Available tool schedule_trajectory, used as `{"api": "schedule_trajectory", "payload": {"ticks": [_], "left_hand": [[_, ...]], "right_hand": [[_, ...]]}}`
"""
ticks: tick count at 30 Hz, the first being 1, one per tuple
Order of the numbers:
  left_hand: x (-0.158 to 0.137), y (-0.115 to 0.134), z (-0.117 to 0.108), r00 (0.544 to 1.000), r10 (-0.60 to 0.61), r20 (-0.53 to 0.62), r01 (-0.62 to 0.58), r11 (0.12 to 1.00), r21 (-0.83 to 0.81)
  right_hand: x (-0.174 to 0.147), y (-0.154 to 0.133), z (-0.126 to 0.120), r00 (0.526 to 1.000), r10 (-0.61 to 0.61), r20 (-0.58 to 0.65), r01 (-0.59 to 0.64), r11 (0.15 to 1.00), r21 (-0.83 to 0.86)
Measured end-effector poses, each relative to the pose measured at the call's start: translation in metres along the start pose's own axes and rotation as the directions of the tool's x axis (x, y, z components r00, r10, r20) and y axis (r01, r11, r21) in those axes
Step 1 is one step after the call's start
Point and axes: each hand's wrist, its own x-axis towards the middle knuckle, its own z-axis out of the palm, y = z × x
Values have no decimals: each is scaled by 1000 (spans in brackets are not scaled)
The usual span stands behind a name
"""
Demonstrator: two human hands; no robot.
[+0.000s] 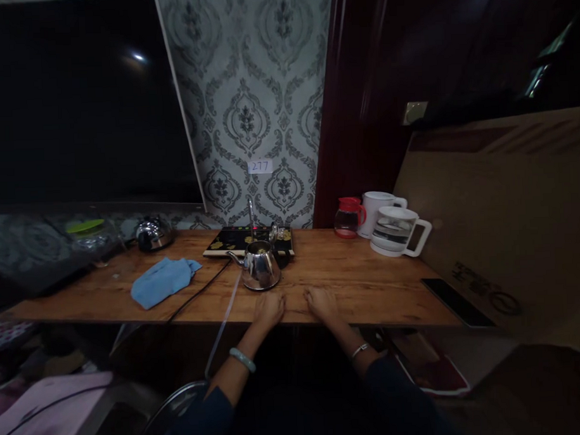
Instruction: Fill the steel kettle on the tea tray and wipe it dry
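My left hand [269, 308] rests on the front part of the wooden table with its fingers curled in, just in front of a shiny metal teapot [261, 269]. My right hand [322, 303] lies a short way to the right, fingers also curled; neither hand shows anything in it. The teapot stands upright with its spout to the left and its top uncovered. Behind it is a black electric tea stove [228, 240] with gold flowers, a small red light and a thin upright metal spout [250, 212]. A glassy, shiny item [274, 233] near the teapot is unclear.
A blue cloth [163, 282] and a metal kettle [152, 234] lie left. At right stand a red-lidded glass jug [348, 217], a white kettle [373, 211], a glass pot with white handle [392, 233], a phone [457, 302] and a large cardboard box [504, 223].
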Motion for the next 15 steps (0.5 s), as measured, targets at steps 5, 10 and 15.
{"api": "schedule_trajectory", "payload": {"ticks": [5, 10, 15], "left_hand": [[-1, 1, -1, 1000, -5, -6, 5, 1000, 1], [-1, 0, 2, 1000, -3, -12, 3, 1000, -16], [0, -1, 4, 1000, -9, -10, 9, 1000, -20]], "right_hand": [[1, 2, 2, 1000, 1, 4, -1, 1000, -2], [1, 2, 5, 1000, -3, 1, 3, 1000, -5], [2, 3, 4, 1000, -5, 7, 5, 1000, -7]]}}
